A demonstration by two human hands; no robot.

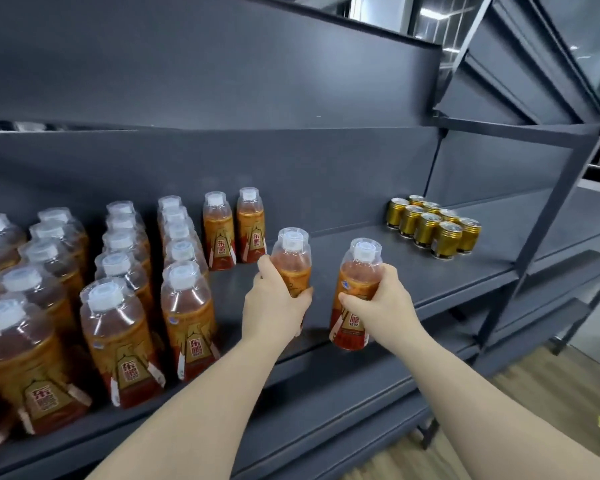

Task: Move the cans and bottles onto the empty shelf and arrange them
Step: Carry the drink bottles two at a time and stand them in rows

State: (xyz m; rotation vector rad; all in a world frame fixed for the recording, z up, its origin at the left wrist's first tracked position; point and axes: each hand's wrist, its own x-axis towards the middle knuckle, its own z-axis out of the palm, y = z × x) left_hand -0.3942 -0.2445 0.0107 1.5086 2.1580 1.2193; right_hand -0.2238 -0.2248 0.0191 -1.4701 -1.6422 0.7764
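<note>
Gripping one orange drink bottle apiece: left hand (274,301) has its fingers (307,293) clenched round the middle of the left bottle (291,254); right hand (378,299) is wrapped round the waist of the right bottle (359,268). Both bottles are upright, white caps up, over the dark grey shelf (413,271). The right bottle's base overlaps the shelf's front lip; the left bottle's base is hidden behind the hand. Cannot tell whether either is set down.

Left of the left fingers: rows of like bottles (118,327), packed, the nearest row just beside the left forearm. Beyond the left fingers, two more bottles (234,230) stand side by side near the back panel (291,168). Well beyond and right of the right fingers: gold cans (433,225), a tight upright block. Under the forearms: lower shelf (326,410); wooden floor (534,393) to its right
</note>
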